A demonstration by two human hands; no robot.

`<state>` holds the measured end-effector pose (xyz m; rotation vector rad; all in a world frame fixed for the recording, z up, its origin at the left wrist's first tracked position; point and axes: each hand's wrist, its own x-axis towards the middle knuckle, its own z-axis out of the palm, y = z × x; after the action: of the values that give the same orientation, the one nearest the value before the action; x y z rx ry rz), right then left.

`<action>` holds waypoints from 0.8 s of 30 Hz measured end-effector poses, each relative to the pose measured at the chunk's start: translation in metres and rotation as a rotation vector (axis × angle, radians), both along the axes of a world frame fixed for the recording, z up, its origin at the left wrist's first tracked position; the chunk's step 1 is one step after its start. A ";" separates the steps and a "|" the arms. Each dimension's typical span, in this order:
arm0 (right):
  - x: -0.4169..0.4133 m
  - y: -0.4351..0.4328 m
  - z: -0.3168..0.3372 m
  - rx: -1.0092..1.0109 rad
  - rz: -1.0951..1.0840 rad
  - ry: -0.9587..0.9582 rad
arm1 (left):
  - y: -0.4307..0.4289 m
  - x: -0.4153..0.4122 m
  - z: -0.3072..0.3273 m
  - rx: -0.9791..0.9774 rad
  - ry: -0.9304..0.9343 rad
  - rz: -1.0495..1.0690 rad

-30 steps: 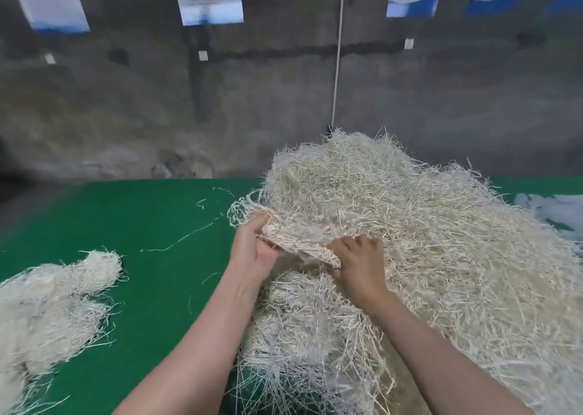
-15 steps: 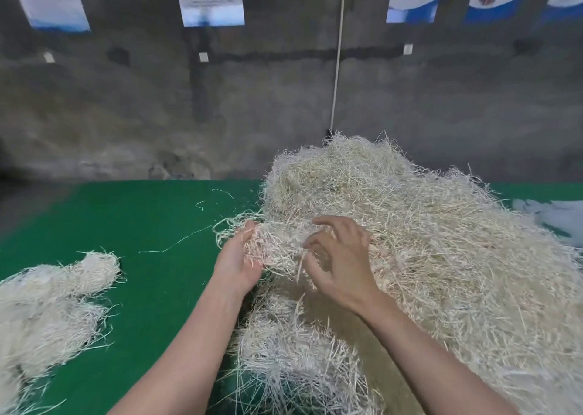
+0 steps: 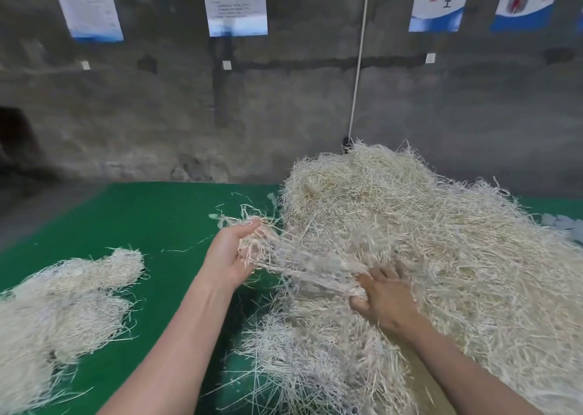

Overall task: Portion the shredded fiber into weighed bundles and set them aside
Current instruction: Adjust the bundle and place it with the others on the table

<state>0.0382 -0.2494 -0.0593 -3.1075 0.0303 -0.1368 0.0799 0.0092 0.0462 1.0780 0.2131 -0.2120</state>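
Clutching: my left hand [image 3: 232, 253] curled round a tuft of shredded fiber [image 3: 284, 258]; my right hand [image 3: 386, 299] gripped its strands against the fiber pile [image 3: 457, 241].

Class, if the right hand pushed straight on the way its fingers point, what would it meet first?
Most likely the fiber heap: the right hand lies on it, fingers aimed into its bulk.
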 end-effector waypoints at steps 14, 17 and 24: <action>-0.002 0.098 0.065 0.566 0.368 0.066 | -0.015 -0.022 0.025 -0.060 -0.136 -0.116; 0.011 0.102 0.035 0.403 0.289 0.134 | -0.007 -0.023 0.031 -0.195 -0.194 -0.214; 0.018 0.074 0.047 0.493 0.216 -0.173 | -0.034 -0.018 -0.030 1.469 -0.550 -0.713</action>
<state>0.0559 -0.1757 -0.0125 -2.5766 -0.2371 -0.3334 0.0620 -0.0245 0.0165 2.6005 -0.6514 -0.3951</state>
